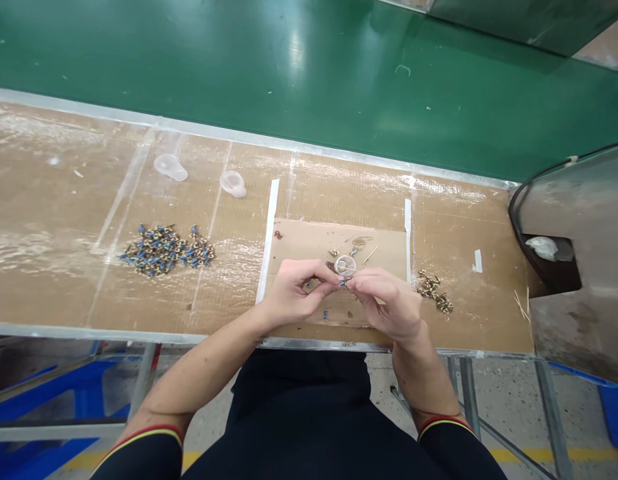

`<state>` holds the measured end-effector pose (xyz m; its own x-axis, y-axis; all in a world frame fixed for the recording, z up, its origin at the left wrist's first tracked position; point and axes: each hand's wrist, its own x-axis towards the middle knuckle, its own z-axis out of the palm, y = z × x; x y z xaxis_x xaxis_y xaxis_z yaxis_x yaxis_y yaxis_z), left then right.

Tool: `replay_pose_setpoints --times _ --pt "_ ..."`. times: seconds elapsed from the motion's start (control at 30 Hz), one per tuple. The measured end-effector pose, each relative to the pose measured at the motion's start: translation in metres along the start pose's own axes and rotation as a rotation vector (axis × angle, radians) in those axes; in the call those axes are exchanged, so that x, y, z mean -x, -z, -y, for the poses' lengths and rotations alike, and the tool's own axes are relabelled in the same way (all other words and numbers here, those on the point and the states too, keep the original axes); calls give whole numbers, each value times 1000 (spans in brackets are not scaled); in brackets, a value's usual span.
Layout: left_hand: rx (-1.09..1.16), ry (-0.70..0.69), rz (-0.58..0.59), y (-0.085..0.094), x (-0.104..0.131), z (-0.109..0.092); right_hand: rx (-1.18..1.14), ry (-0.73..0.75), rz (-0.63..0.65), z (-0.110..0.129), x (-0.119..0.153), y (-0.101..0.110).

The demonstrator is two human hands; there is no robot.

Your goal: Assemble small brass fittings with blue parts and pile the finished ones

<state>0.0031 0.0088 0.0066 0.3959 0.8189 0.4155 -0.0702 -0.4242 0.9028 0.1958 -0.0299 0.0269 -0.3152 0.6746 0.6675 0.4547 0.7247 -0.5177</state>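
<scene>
My left hand (303, 291) and my right hand (389, 301) meet over a sheet of brown cardboard (299, 240), thumbs and fingers pinched. Between their fingertips is a small blue-and-brass metal part (343, 283), too small to make out in detail. Just beyond the fingertips stands a small clear round cup (345, 266); a thin pale line shows across it, which I cannot identify. Around it lie a few loose small parts (333, 253) and a thin wooden stick (370, 255). Another blue piece (325, 315) lies nearer my body, between the hands.
A large pile of blue-and-brass parts (161, 250) lies at left, with two clear plastic cups (233, 183) behind. Right of my hand is a smaller pile of brass parts (435, 291). Thin sticks (522, 305) lie beside a grey machine housing (583, 267). A green belt (289, 80) runs behind.
</scene>
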Motion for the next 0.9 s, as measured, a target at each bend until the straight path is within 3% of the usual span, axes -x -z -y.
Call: replay_pose_setpoints --times 0.5,0.73,0.9 --pt "294 387 83 5 -3 -8 48 60 41 3 -2 0" --pt "265 350 -1 -1 -1 -5 34 9 -1 0 -1 -4" --pt "216 244 -128 -3 2 -4 -51 -38 -166 -2 2 -7"
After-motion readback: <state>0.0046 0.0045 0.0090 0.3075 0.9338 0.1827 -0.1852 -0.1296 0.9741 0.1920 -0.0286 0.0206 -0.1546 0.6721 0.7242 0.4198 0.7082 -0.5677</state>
